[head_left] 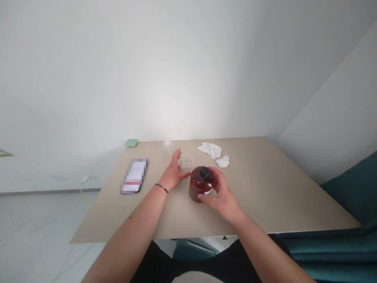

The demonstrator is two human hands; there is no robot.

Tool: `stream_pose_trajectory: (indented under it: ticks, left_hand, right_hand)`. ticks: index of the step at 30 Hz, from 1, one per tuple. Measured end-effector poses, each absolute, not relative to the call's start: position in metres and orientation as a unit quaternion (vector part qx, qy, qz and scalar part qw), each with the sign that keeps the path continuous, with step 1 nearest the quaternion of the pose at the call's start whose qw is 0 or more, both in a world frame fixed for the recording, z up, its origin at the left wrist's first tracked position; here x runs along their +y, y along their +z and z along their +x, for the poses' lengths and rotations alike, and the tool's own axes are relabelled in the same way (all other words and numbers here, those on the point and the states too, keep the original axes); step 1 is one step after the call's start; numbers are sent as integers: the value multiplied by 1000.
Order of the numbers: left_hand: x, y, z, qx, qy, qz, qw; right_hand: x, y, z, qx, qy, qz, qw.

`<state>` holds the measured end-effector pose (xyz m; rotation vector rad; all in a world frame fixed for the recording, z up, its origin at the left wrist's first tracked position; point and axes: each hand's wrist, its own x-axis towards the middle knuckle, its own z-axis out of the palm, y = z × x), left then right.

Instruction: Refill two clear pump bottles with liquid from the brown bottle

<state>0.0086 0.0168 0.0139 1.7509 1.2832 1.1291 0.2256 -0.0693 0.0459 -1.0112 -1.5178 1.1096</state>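
Observation:
My right hand (pixel 222 198) is wrapped round the right side of a dark red-brown bottle (pixel 198 188) with a black cap (pixel 204 171). The bottle stands upright on the table, its far right side hidden by my fingers. To its left, my left hand (pixel 174 171) has its thumb stretched toward the bottle and its fingers apart, pointing away from me. Just beyond, between the hand and the bottle, is a small clear box (pixel 187 162). Whether the left fingertips touch this box I cannot tell.
A second clear container (pixel 167 147) with white tissue stands behind my left hand. Crumpled tissues (pixel 211 150) lie at the back. On the left are a phone (pixel 134 177) and a green case (pixel 131 143). The beige table (pixel 279 188) meets a white wall; a teal curtain hangs at right.

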Motion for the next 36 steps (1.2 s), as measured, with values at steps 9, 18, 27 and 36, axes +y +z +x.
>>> stream_pose_trajectory:
  ticks: [9, 18, 27, 36]
  left_hand:
    - [-34, 33, -2, 354, 502, 710, 345]
    - [-46, 30, 16, 369, 473, 683, 417]
    - [-45, 31, 27, 318, 508, 654, 462]
    - [-34, 3, 31, 318, 526, 661, 430]
  right_hand:
    - [-59, 38, 201, -646, 419, -439, 462]
    - [-62, 32, 202, -682, 412, -389, 462]
    - [-29, 68, 186, -635, 455, -323, 534]
    - [-25, 53, 180, -609, 478, -273, 571]
